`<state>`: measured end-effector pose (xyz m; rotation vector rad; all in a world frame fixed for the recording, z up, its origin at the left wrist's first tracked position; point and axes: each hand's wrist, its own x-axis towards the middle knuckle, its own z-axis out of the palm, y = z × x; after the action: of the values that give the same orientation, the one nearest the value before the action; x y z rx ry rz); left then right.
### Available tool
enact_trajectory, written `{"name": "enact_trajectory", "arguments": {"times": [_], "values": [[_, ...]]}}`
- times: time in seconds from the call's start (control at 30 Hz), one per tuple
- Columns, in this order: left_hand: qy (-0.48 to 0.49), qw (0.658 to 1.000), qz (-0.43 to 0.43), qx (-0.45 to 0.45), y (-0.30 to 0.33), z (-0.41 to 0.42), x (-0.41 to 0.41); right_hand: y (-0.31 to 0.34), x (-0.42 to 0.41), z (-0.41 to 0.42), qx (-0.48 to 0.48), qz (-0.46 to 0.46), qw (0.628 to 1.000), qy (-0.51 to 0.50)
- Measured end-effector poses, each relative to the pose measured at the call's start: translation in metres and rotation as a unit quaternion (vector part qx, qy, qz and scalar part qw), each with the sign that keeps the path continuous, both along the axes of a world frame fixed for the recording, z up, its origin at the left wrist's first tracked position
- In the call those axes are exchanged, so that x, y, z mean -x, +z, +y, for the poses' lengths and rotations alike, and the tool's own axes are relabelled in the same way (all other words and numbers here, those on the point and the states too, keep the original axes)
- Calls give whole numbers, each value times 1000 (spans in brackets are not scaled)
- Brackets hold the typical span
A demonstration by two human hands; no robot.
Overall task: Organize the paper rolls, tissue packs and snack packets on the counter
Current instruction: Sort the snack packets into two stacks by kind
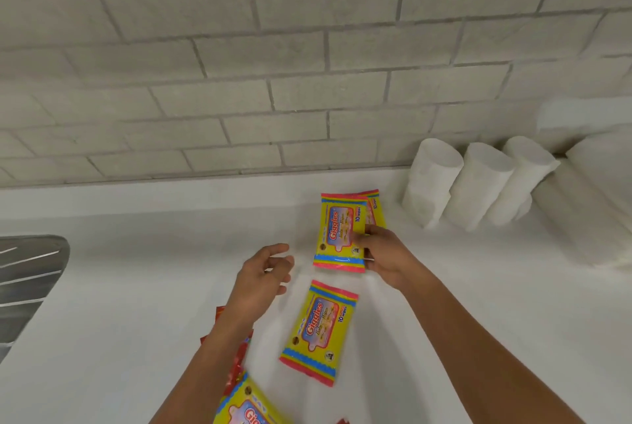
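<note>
My right hand point(383, 254) grips the right edge of a yellow tissue pack point(337, 234), which lies over a second yellow pack point(375, 206) on the white counter point(136, 287). My left hand point(263, 275) hovers just left of them, fingers apart and holding nothing. A third yellow pack point(319, 331) lies flat nearer to me, and another point(248, 405) shows at the bottom edge. Red snack packets point(236, 369) are mostly hidden under my left forearm. Several white paper rolls point(478, 184) stand in a row against the wall at the back right.
A metal sink drainboard point(27, 280) is set in the counter at the left. A grey brick wall point(273, 64) backs the counter. Larger white rolls point(588, 211) lie at the far right edge.
</note>
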<state>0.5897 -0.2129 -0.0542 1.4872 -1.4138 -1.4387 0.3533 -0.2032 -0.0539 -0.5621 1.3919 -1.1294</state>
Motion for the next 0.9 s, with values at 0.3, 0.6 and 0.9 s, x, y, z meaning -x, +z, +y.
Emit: {"name": "enact_trajectory", "arguments": {"times": [0.3,0.6,0.9], "values": [[19,1000,-19,-16,-18,3,-22,-21,-10,-68,-72,125,990,4],[32,998,-44,-16,-29,6,-37,-36,-9,-98,-94,364,926,32],[-22,990,-133,28,-36,12,-29,0,-17,-86,-82,405,904,105]]}}
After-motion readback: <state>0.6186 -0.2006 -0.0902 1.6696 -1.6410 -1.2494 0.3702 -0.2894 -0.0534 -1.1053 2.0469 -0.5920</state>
